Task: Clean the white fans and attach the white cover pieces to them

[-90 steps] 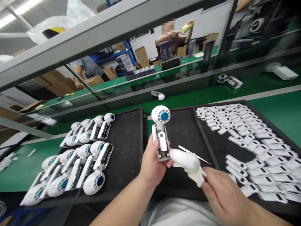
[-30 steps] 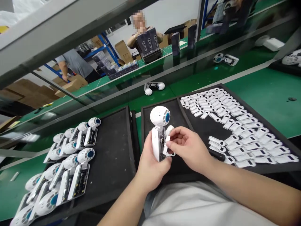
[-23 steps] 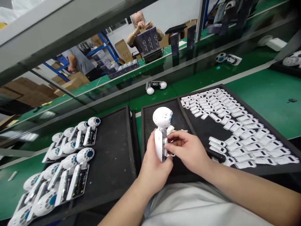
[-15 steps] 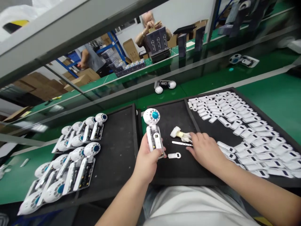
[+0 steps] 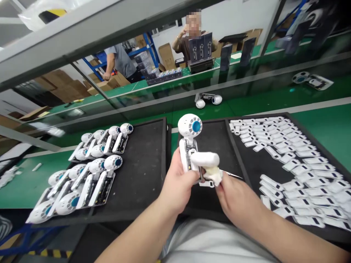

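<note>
**Over the black mat, two hands meet at a toy robot's side**

Above the middle black mat [image 5: 211, 135], the left hand [image 5: 177, 186] wraps its fingers [image 5: 175, 171] closely around the white toy robot [image 5: 189, 128], holding it upright with its round head up and a circuit board showing in its open body. The right hand [image 5: 238, 201] pinches a white rounded arm piece [image 5: 205, 159] between thumb and fingers, its cream end tight against the robot's side. The fingers hide the joint, so how far it sits cannot be told. A thin pointed strip [image 5: 231, 174] shows just past the right hand, and a small white clip [image 5: 207, 183] sits just below the robot; whether either is held is unclear.

The wrapped hold looks sound: it braces the body and leaves the side open. Pressing the piece squarely, without twisting, would likely spare the thin shell.

To the left, more robots [image 5: 113, 163] lie in rows on a second mat [image 5: 145, 164]; to the right, flat white panels [image 5: 309, 175] crowd a third mat, all on a green bench [image 5: 323, 120].
</note>
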Available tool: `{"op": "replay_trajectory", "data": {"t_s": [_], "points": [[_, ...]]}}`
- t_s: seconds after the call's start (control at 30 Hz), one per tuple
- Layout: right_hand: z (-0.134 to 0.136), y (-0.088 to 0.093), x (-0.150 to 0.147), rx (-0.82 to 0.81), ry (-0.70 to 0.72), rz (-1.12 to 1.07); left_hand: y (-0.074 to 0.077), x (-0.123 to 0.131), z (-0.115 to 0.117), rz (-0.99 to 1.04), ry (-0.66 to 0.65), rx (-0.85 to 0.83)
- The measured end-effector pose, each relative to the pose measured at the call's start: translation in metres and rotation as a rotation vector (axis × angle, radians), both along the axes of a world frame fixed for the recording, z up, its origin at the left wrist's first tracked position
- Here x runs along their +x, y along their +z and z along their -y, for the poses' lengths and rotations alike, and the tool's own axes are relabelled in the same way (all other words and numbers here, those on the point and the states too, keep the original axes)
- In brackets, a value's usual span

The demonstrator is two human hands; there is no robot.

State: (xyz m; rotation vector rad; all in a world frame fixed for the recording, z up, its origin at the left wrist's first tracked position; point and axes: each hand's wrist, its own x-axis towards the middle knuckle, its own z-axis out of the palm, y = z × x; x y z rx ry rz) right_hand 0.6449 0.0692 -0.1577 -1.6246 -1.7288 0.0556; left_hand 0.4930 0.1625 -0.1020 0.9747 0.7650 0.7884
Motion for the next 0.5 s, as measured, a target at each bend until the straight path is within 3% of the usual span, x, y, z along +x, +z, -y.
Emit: {"op": "replay_trajectory", "data": {"t_s": [0.1,0.27,0.5], "points": [[-0.005,0.000,-0.002,0.008,0.054,0.068,-0.002,-0.001,0.001,-0.014,0.004,-0.035],[0.020,0.005,0.009,0.135,0.053,-0.085,0.001,-0.007,-0.003,0.041,0.040,-0.051],[0.017,-0.007,-0.001,0.017,0.143,0.144,0.000,-0.005,0.000,0.133,0.132,-0.102]]}}
